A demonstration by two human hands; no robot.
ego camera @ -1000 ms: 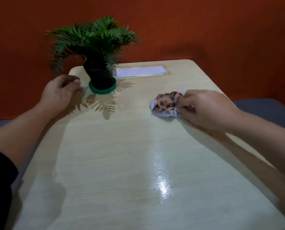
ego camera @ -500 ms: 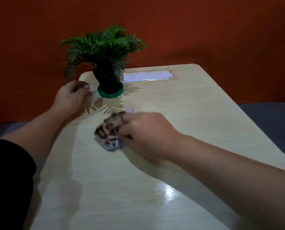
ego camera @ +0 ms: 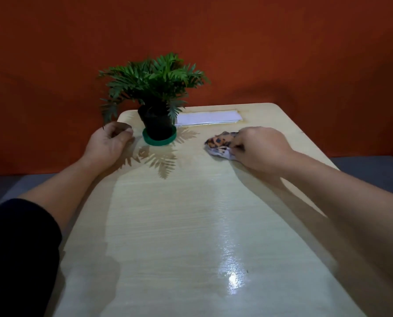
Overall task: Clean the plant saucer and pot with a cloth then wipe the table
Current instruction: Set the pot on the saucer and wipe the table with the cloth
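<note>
Fingers (ego camera: 237,146) of the right hand (ego camera: 263,151) are pinched shut on a bunched cloth (ego camera: 220,144), pressing it flat against the tabletop (ego camera: 168,225) right of centre in the frame. Those of the left hand (ego camera: 109,144) are curled into a loose fist holding nothing, resting on the tabletop near its left edge, just beside the saucer (ego camera: 159,141).

Behind everything, an orange-red wall (ego camera: 259,42) fills the upper half of the frame. The pale wood-grain tabletop takes up most of the lower half, glossy, with a bright glare spot at lower right. Its far edge runs across the middle of the frame with rounded corners; its left and right edges spread apart toward the bottom. The wide stretch between the two forearms and down to the bottom of the frame is bare.

A leafy green plant (ego camera: 154,78) stands upright in a black pot (ego camera: 156,124) at upper left of the tabletop, the pot seated in the green saucer. A white folded paper (ego camera: 209,117) lies along the far edge, just right of the pot. The cloth is orange with dark spots on top and pale grey-white beneath, well apart from the saucer and near the paper.
</note>
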